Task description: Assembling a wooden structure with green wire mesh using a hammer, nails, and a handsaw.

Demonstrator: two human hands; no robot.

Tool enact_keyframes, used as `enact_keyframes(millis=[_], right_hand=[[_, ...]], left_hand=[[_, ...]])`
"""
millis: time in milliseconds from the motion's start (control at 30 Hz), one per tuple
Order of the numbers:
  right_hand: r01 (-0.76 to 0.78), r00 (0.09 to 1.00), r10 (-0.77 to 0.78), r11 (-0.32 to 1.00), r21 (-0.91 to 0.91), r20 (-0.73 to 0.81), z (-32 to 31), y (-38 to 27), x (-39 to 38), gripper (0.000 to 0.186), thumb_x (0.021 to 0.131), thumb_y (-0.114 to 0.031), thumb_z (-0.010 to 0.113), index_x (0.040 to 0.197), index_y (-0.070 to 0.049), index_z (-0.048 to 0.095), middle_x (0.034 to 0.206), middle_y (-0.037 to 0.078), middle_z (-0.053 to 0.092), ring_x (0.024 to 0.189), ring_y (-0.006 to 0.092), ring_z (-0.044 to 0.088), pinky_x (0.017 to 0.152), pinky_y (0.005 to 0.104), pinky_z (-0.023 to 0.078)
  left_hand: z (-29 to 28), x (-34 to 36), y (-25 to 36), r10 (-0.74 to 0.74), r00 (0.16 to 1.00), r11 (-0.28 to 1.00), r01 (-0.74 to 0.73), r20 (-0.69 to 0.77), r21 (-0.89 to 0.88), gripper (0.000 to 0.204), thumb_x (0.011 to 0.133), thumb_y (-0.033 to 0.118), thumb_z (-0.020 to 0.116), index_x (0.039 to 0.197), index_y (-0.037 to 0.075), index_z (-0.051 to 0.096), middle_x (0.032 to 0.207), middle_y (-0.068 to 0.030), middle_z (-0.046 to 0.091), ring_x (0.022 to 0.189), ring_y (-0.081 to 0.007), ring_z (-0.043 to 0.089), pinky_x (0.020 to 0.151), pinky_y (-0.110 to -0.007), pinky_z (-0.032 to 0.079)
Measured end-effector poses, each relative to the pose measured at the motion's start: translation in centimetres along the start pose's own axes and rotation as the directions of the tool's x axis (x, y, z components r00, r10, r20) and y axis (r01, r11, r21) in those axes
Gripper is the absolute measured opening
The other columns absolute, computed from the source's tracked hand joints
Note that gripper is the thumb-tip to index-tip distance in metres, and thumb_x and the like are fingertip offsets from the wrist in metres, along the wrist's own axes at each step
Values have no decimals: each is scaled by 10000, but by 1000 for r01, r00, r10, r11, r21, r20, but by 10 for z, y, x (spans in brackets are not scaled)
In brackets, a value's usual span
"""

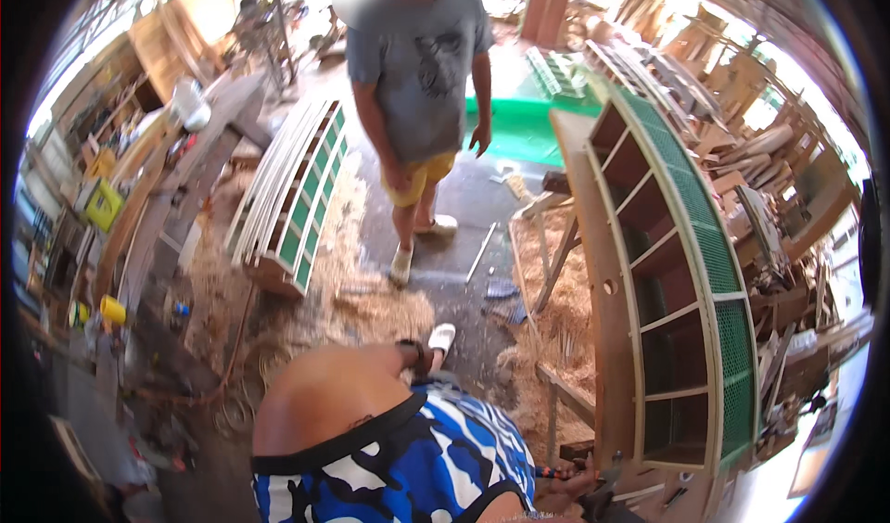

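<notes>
Low at the picture's right of centre, by the near end of a long wooden cabinet [640,273], my right hand [577,478] is closed round a slim tool with an orange and dark handle [547,472]. Its working end is too small to make out. Skin just beneath it may be my left hand [554,503], but its fingers do not show clearly. The cabinet lies tilted, its open compartments lined in brown and green, with green mesh along one side. Blue, white and black patterned cloth [399,477] with black edging and a rounded bare body part [334,398] fill the lower middle.
A person in a grey shirt [422,59] and yellow shorts stands ahead. A second slatted frame with green panels [301,198] lies to the left. Wood shavings [561,291] cover the floor beneath the cabinet. Timber offcuts [760,157] are piled at right; a cluttered bench [158,198] runs along the left.
</notes>
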State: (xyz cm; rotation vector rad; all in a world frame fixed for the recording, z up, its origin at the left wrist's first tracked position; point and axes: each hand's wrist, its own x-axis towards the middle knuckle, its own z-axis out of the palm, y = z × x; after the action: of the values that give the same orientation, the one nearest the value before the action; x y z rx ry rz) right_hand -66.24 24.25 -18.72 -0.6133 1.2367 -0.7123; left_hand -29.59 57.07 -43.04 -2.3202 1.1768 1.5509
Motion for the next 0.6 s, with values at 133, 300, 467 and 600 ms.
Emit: enact_keyframes(millis=[133,300,467,600], right_hand=[[-6,1000,3,990,-138,-22,-4,-6,4,345,924,-333,632,691,-100,527,467,-21,290,382,126,312,403,311,334],[-27,960,29,1000,-10,278,5,3,25,332,933,-364,603,757,-84,581,485,-14,290,404,124,322,433,304,316],[-38,959,67,993,-110,277,16,9,44,331,959,-349,577,751,-90,578,491,-15,292,412,124,323,450,313,329],[-47,925,76,995,-86,373,21,9,54,330,966,-343,582,739,-105,556,494,-16,295,412,126,325,455,312,332]], left_hand=[[6,-4,4,-3,997,995,-4,-72,-99,343,845,356,693,1103,141,766,1027,-119,766,925,-280,736,794,-442,565],[12,-21,7,-36,995,980,17,-92,-199,340,843,352,691,1096,138,767,1024,-121,766,923,-282,735,794,-442,565],[29,-38,1,-79,993,962,52,-91,-267,337,841,349,689,1090,135,768,1022,-124,765,922,-284,735,794,-442,565],[42,-42,-6,-103,991,950,74,-83,-303,335,839,346,687,1085,133,768,1020,-126,765,921,-286,734,794,-443,565]])
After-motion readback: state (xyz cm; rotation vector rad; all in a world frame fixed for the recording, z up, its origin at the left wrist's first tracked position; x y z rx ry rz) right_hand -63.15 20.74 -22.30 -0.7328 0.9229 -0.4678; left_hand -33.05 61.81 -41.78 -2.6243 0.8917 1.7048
